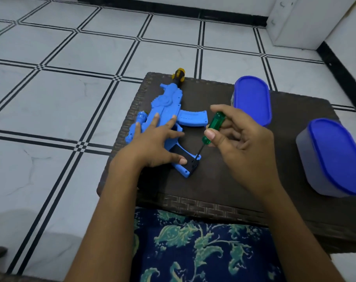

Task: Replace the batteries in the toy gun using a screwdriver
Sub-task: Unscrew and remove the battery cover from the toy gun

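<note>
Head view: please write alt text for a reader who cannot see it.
A right hand holds a green screwdriver, tip at the black grip cover of a blue toy gun, which the left hand presses onto a dark woven surface.

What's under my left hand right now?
The blue toy gun, lying on the dark mat. The left hand presses flat on its body, thumb on the black grip cover. What lies beneath the palm is hidden.
</note>
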`<control>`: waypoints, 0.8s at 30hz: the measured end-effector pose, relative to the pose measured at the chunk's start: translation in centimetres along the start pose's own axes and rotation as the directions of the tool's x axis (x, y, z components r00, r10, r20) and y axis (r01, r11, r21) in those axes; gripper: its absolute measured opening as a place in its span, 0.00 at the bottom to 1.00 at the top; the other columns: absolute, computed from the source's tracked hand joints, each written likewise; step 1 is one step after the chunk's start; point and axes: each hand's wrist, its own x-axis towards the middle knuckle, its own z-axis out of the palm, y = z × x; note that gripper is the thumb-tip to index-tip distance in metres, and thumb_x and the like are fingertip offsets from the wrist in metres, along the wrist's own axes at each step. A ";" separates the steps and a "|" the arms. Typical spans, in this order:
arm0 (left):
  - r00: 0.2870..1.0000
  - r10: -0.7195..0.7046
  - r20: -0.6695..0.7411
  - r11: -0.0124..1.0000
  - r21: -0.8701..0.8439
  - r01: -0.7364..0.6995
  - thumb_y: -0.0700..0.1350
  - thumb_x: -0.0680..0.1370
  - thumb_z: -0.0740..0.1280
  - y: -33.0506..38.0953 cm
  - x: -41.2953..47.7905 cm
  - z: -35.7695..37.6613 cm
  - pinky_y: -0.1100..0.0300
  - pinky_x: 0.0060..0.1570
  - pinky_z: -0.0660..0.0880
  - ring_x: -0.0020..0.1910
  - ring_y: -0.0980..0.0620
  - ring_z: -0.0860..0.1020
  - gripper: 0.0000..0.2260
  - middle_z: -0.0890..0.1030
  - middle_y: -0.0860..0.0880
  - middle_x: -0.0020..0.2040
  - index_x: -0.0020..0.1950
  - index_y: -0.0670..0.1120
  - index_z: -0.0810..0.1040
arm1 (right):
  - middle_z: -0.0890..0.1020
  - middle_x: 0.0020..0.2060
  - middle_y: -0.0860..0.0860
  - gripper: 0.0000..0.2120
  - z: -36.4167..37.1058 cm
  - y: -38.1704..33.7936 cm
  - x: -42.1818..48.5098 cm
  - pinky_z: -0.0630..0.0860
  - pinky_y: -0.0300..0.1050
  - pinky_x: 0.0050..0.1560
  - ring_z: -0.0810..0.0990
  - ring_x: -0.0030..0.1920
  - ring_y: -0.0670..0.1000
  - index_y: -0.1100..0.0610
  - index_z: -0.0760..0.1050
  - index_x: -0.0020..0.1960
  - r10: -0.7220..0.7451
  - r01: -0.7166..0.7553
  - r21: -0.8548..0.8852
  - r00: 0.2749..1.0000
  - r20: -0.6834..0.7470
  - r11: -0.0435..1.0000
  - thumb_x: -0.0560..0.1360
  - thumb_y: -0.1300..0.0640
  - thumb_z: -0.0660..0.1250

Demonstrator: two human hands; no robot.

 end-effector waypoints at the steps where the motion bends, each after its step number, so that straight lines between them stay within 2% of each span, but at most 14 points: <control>1: 1.000 0.008 -0.005 1.000 -0.004 -0.008 0.58 0.69 0.74 -0.1 -0.3 0.2 0.42 0.72 0.33 0.77 0.55 0.37 0.34 0.49 0.62 0.78 0.73 0.61 0.65 | 0.75 0.39 0.41 0.17 0.1 0.0 0.0 0.84 0.48 0.42 0.81 0.38 0.43 0.57 0.78 0.63 -0.003 0.003 0.000 1.000 -0.001 1.000 0.75 0.62 0.72; 4: 0.999 0.034 -0.042 0.999 -0.039 -0.035 0.58 0.71 0.72 -0.6 -1.2 0.9 0.43 0.73 0.33 0.76 0.57 0.38 0.33 0.54 0.63 0.77 0.73 0.60 0.64 | 0.75 0.40 0.41 0.18 0.1 0.1 0.1 0.84 0.47 0.44 0.82 0.40 0.45 0.56 0.77 0.64 -0.010 0.010 0.006 1.000 0.013 1.000 0.75 0.62 0.72; 9: 0.998 0.044 -0.055 0.995 -0.083 -0.048 0.57 0.72 0.72 -0.8 -1.5 0.6 0.46 0.73 0.33 0.76 0.59 0.40 0.29 0.60 0.62 0.75 0.71 0.60 0.67 | 0.77 0.41 0.47 0.18 -0.3 0.4 0.2 0.83 0.51 0.43 0.83 0.42 0.48 0.55 0.76 0.65 -0.019 0.019 0.004 1.000 0.011 1.000 0.76 0.62 0.71; 13: 0.999 0.016 -0.028 0.998 -0.063 -0.017 0.57 0.70 0.73 -0.4 -1.5 0.3 0.45 0.74 0.34 0.77 0.58 0.40 0.31 0.61 0.62 0.75 0.71 0.60 0.68 | 0.76 0.41 0.43 0.18 -0.4 0.5 0.2 0.83 0.52 0.43 0.81 0.39 0.46 0.56 0.77 0.64 -0.025 0.025 -0.005 1.000 0.003 1.000 0.75 0.62 0.71; 17: 1.000 0.006 -0.011 0.998 -0.066 -0.007 0.56 0.69 0.74 0.0 -1.4 0.0 0.44 0.74 0.35 0.77 0.58 0.40 0.31 0.61 0.62 0.75 0.71 0.60 0.68 | 0.75 0.40 0.42 0.18 -0.5 0.6 0.2 0.83 0.52 0.43 0.82 0.39 0.47 0.56 0.76 0.65 -0.039 0.039 -0.023 0.999 -0.001 0.999 0.75 0.62 0.70; 21: 1.000 -0.010 -0.003 0.998 -0.061 0.010 0.55 0.69 0.75 0.1 -1.4 -0.1 0.44 0.74 0.35 0.77 0.57 0.40 0.31 0.61 0.61 0.75 0.70 0.60 0.69 | 0.74 0.40 0.41 0.18 -0.2 0.6 0.1 0.83 0.52 0.43 0.80 0.38 0.45 0.57 0.76 0.65 -0.044 0.044 -0.022 0.999 0.005 0.999 0.75 0.63 0.71; 24: 1.000 -0.016 0.005 0.998 -0.059 0.017 0.55 0.68 0.75 0.2 -1.3 -0.2 0.43 0.74 0.36 0.77 0.56 0.41 0.31 0.61 0.60 0.75 0.70 0.60 0.69 | 0.75 0.40 0.40 0.18 0.0 0.5 0.0 0.83 0.47 0.44 0.79 0.37 0.42 0.57 0.77 0.64 -0.057 0.057 -0.018 0.998 0.028 0.998 0.75 0.64 0.70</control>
